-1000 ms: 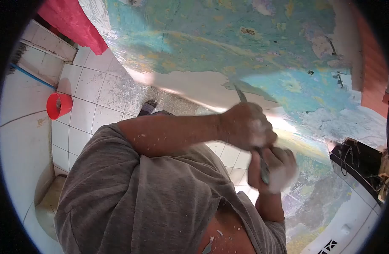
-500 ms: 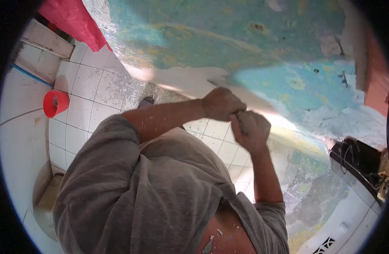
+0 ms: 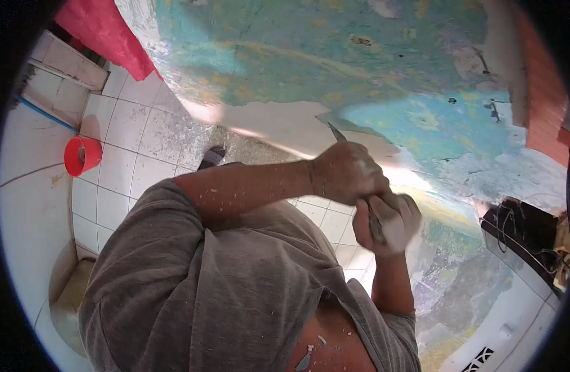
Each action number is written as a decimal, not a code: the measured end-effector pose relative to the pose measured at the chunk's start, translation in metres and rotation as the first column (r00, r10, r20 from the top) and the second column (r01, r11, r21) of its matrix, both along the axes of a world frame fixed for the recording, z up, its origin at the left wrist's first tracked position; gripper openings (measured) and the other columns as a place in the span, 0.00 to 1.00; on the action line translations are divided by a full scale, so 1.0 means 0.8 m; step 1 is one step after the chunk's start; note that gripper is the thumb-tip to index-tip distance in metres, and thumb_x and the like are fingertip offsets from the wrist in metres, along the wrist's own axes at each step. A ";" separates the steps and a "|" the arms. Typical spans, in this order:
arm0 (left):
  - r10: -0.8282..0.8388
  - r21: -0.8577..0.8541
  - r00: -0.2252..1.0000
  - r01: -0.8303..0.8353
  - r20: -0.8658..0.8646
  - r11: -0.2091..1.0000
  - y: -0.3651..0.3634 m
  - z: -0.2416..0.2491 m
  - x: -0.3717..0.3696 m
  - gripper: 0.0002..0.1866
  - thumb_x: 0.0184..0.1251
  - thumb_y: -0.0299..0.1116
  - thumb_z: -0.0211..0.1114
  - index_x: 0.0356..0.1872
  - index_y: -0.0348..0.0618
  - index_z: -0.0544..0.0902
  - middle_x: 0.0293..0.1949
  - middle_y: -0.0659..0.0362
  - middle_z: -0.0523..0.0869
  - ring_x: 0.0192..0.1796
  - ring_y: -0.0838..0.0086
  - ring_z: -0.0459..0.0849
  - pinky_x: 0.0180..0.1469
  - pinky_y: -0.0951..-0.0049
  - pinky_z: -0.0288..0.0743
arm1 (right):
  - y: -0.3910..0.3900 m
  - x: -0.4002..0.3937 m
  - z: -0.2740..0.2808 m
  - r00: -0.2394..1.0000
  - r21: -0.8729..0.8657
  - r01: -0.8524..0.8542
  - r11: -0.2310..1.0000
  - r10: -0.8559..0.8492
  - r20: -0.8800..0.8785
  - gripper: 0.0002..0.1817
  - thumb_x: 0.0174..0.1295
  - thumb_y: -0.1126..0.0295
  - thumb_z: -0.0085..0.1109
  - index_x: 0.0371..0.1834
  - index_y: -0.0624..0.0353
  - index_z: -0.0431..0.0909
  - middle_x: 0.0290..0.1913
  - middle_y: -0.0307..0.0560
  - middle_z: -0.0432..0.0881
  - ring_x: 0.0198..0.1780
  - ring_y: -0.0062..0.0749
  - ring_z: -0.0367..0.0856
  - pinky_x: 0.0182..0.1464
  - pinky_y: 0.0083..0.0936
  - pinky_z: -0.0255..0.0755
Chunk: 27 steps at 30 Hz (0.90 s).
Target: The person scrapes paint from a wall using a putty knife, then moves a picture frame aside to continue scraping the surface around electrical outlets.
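My left hand (image 3: 349,173) is closed round a scraper, and its pointed metal blade (image 3: 336,132) sticks out above the knuckles. Just below and to the right, my right hand (image 3: 389,224) is wrapped round the handle end, dusty with white powder and slightly blurred. The blade tip is by the ragged edge of the peeling paint on the wall (image 3: 285,68); whether it touches cannot be made out. Blue-green paint with yellow patches covers much of that wall, and a pale bare strip shows along its lower part. Most of the handle is hidden by my fingers.
A red bucket (image 3: 83,156) stands at the left near a blue pipe (image 3: 46,113). Red cloth (image 3: 111,34) hangs at the upper left. Dark items with cables (image 3: 524,232) sit at the right. My foot (image 3: 212,157) is on the dusty tiled floor (image 3: 120,127).
Both hands have moved down and to the right, with the scraper in them. Its blade now shows more clearly above my left hand.
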<state>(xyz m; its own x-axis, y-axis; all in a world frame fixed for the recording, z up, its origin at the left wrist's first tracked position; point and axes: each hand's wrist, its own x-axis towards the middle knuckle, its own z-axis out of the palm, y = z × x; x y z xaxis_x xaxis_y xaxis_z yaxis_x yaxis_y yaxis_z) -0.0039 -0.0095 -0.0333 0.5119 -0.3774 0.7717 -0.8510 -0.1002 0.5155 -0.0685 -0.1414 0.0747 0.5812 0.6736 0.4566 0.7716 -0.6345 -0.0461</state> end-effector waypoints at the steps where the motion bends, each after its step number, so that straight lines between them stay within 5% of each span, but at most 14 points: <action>1: -0.002 -0.055 1.000 0.004 0.023 0.998 0.003 0.019 -0.009 0.09 0.51 0.43 0.71 0.29 0.53 0.84 0.24 0.62 0.85 0.29 0.65 0.87 0.36 0.62 0.80 | 0.005 -0.011 0.020 1.000 0.008 0.009 1.000 -0.009 0.004 0.16 0.51 0.76 0.73 0.41 0.58 0.78 0.31 0.50 0.82 0.25 0.44 0.78 0.28 0.36 0.71; 3: -0.004 -0.108 0.999 0.008 0.037 0.994 0.004 0.016 -0.011 0.11 0.48 0.43 0.72 0.30 0.52 0.85 0.26 0.62 0.85 0.29 0.65 0.86 0.36 0.64 0.80 | 0.011 -0.016 0.020 1.000 0.016 0.018 1.000 -0.018 -0.001 0.15 0.51 0.75 0.73 0.40 0.58 0.79 0.31 0.51 0.83 0.25 0.44 0.79 0.29 0.36 0.72; 5: 0.034 0.036 0.999 -0.034 0.003 0.999 0.000 -0.035 0.011 0.14 0.47 0.45 0.73 0.32 0.51 0.86 0.27 0.61 0.86 0.31 0.61 0.87 0.38 0.62 0.81 | 0.017 -0.001 -0.025 0.983 -0.174 0.185 0.967 -0.177 0.056 0.12 0.52 0.74 0.75 0.36 0.57 0.80 0.32 0.51 0.85 0.27 0.45 0.81 0.31 0.38 0.74; 6: -0.021 0.168 0.974 0.060 -0.225 0.984 0.002 -0.073 0.023 0.15 0.46 0.46 0.75 0.32 0.51 0.86 0.28 0.62 0.87 0.32 0.57 0.87 0.38 0.60 0.81 | 0.003 0.027 -0.064 0.982 -0.062 0.145 0.987 -0.151 -0.109 0.10 0.53 0.72 0.75 0.34 0.56 0.82 0.32 0.51 0.86 0.29 0.48 0.83 0.33 0.39 0.76; 7: -0.023 0.183 0.922 0.101 -0.386 0.978 0.001 -0.108 0.023 0.13 0.48 0.45 0.74 0.31 0.51 0.86 0.29 0.61 0.88 0.32 0.59 0.87 0.39 0.60 0.82 | -0.007 0.041 -0.090 0.954 -0.110 0.154 0.982 -0.177 -0.244 0.05 0.58 0.69 0.70 0.29 0.53 0.82 0.30 0.45 0.83 0.27 0.39 0.82 0.30 0.36 0.75; 9: 0.031 0.077 0.971 -0.013 -0.239 0.997 0.000 -0.106 0.010 0.12 0.49 0.44 0.73 0.30 0.50 0.86 0.27 0.59 0.88 0.32 0.61 0.88 0.38 0.59 0.81 | 0.002 0.028 -0.090 0.982 -0.057 0.108 0.993 -0.115 -0.149 0.06 0.55 0.69 0.72 0.31 0.53 0.83 0.31 0.45 0.84 0.27 0.40 0.83 0.30 0.36 0.75; 11: 0.034 0.097 0.976 -0.013 -0.213 0.995 0.001 -0.070 -0.008 0.11 0.49 0.43 0.72 0.29 0.50 0.86 0.26 0.59 0.87 0.32 0.61 0.88 0.38 0.58 0.81 | -0.007 0.017 -0.073 0.989 0.139 0.098 0.985 -0.080 -0.128 0.12 0.50 0.72 0.75 0.35 0.56 0.81 0.31 0.47 0.84 0.27 0.42 0.83 0.32 0.33 0.77; 15: -0.001 0.134 0.985 0.025 -0.175 0.991 0.001 0.000 -0.006 0.11 0.47 0.43 0.73 0.28 0.51 0.84 0.22 0.62 0.84 0.27 0.61 0.86 0.34 0.59 0.79 | 0.005 -0.002 -0.007 0.993 0.182 0.105 0.978 -0.093 -0.074 0.13 0.51 0.74 0.75 0.37 0.58 0.80 0.34 0.50 0.82 0.28 0.40 0.82 0.33 0.32 0.77; 17: -0.041 -0.093 0.997 0.034 -0.068 0.995 0.014 0.038 -0.012 0.11 0.47 0.43 0.73 0.28 0.52 0.85 0.23 0.62 0.85 0.27 0.63 0.87 0.32 0.62 0.79 | 0.013 -0.021 0.025 0.995 0.191 0.091 0.977 -0.084 -0.045 0.07 0.59 0.72 0.68 0.38 0.62 0.81 0.37 0.54 0.80 0.32 0.39 0.77 0.36 0.34 0.74; 20: -0.072 0.069 0.997 0.074 -0.033 0.995 0.031 0.081 -0.020 0.10 0.49 0.43 0.74 0.30 0.53 0.86 0.24 0.62 0.86 0.28 0.64 0.87 0.32 0.63 0.80 | 0.021 -0.030 0.048 0.997 0.269 0.053 0.962 -0.034 -0.075 0.08 0.60 0.70 0.67 0.38 0.61 0.81 0.37 0.54 0.81 0.32 0.40 0.78 0.37 0.34 0.73; 22: -0.046 -0.070 0.999 0.044 -0.022 0.997 0.020 0.021 0.015 0.10 0.49 0.43 0.74 0.29 0.54 0.86 0.24 0.63 0.86 0.28 0.64 0.88 0.33 0.62 0.80 | 0.019 -0.013 0.027 0.971 -0.222 0.212 0.952 -0.230 -0.060 0.09 0.61 0.67 0.67 0.38 0.61 0.81 0.37 0.54 0.83 0.33 0.42 0.80 0.37 0.34 0.75; 24: -0.024 -0.215 1.000 0.020 -0.017 0.976 0.010 -0.019 0.018 0.10 0.50 0.44 0.74 0.29 0.54 0.86 0.25 0.63 0.86 0.29 0.64 0.88 0.33 0.62 0.81 | 0.009 0.039 -0.036 0.990 0.146 0.028 0.989 -0.006 -0.143 0.08 0.57 0.78 0.68 0.37 0.61 0.80 0.37 0.52 0.85 0.35 0.46 0.84 0.37 0.35 0.77; 26: 0.039 0.054 0.988 -0.031 -0.148 0.998 0.020 -0.034 0.013 0.07 0.56 0.43 0.69 0.27 0.54 0.85 0.25 0.62 0.88 0.30 0.64 0.89 0.34 0.60 0.81 | 0.016 0.036 -0.036 0.993 0.180 -0.025 0.983 0.046 -0.110 0.11 0.53 0.79 0.71 0.37 0.60 0.79 0.36 0.50 0.83 0.32 0.43 0.83 0.34 0.34 0.76; 27: 0.041 0.059 0.987 -0.032 -0.153 0.998 0.021 -0.026 0.008 0.07 0.56 0.43 0.69 0.27 0.54 0.85 0.25 0.62 0.88 0.30 0.64 0.89 0.34 0.60 0.81 | 0.017 0.026 -0.036 0.993 0.210 -0.057 0.976 0.077 -0.087 0.15 0.49 0.80 0.74 0.37 0.59 0.78 0.34 0.48 0.82 0.29 0.41 0.81 0.30 0.33 0.75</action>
<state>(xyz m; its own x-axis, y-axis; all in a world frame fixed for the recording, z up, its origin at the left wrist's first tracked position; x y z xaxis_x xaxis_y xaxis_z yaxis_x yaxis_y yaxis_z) 0.0029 0.0075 -0.0544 0.6368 -0.3966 0.6611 -0.7574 -0.1618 0.6325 -0.0475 -0.1277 0.0462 0.5847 0.6093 0.5356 0.7981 -0.5505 -0.2450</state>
